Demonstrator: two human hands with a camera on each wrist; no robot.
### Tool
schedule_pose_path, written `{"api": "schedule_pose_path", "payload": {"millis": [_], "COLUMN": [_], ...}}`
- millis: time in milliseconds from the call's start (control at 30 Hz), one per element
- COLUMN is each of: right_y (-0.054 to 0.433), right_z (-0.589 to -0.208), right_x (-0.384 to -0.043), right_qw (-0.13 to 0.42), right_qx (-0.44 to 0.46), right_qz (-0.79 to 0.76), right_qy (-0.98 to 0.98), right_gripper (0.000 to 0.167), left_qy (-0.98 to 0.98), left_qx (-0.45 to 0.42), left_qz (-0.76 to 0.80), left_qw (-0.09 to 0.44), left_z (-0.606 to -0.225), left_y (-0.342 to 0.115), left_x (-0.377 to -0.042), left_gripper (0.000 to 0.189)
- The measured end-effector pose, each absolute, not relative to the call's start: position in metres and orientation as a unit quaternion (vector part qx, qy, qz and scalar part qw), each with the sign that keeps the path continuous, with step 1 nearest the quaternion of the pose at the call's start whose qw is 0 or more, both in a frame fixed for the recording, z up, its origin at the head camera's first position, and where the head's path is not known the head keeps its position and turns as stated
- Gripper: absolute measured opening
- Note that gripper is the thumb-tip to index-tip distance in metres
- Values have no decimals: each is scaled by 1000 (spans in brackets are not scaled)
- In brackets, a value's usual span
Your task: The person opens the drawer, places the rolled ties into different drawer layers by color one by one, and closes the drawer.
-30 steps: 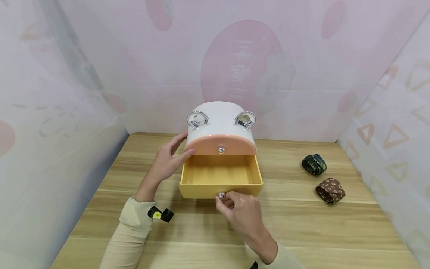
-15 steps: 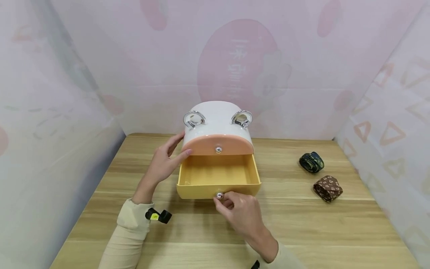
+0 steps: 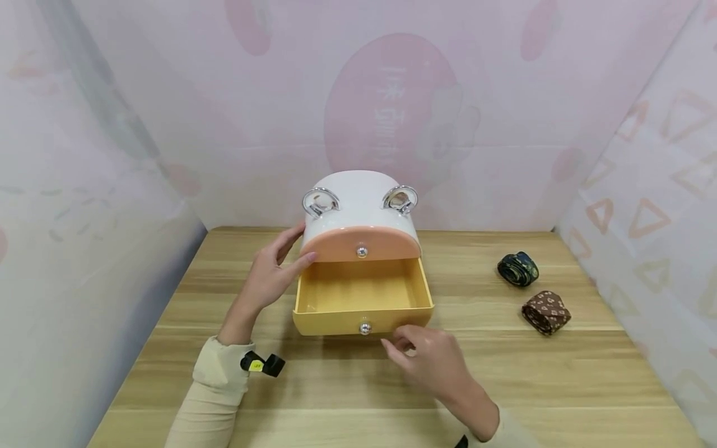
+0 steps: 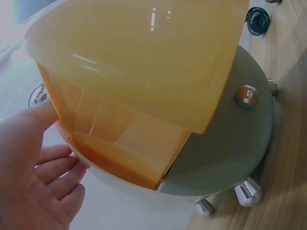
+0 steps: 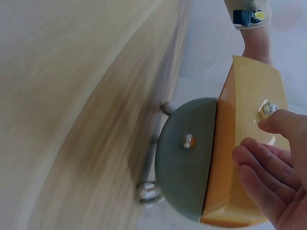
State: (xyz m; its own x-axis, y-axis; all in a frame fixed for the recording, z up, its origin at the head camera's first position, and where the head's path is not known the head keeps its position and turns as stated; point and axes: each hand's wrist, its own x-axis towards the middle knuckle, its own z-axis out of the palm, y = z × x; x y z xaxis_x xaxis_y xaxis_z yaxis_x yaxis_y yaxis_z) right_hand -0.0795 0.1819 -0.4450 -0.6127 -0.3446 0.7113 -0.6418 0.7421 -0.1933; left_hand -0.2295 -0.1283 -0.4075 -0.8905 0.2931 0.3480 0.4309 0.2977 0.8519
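A small white drawer cabinet (image 3: 358,190) with two chrome ear-like rings stands in the middle of the table. Its yellow drawer (image 3: 330,323) is pulled out and has nothing in it; the peach drawer (image 3: 336,244) above is closed. Below, the wrist views show a closed grey-green drawer (image 4: 211,163). My left hand (image 3: 267,274) rests against the cabinet's left side, thumb at the peach drawer's edge and fingers along the side wall. My right hand (image 3: 434,361) is just off the yellow drawer's silver knob (image 3: 365,328), fingers loosely bent, holding nothing.
On the right of the wooden table (image 3: 482,398) lie two rolled neckties: a dark green patterned tie (image 3: 518,269) and a brown flowered tie (image 3: 546,313). Pale printed cloth walls (image 3: 252,155) enclose the table at the back and sides.
My right hand has let go of the yellow drawer's knob and moved to the right. The left hand stays at the cabinet's side; the drawer remains pulled out.
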Motion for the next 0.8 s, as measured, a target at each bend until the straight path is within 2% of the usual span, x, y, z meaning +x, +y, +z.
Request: {"api": "schedule_pose_path", "payload": {"millis": [200,533,800], "right_y": [212,265,307], "right_z": [-446,-451,-449], "right_x": [-72,-67,-70], "right_qw": [325,306,210], "right_qx": [259,209,123], "right_qz": [191,144,123], "right_qy": [-889,-918,-962], "right_gripper": [17,24,31], "left_qy": [-804,-803,-806], "left_qx": [-223,-225,-221], "left_qz": [-548,-548,-546], "left_qw": [64,64,59], "left_z": [-409,-408,-410], "left_y": [-129,-129,-128], "left_x": [-231,-229,-229], "left_gripper": [67,66,67]}}
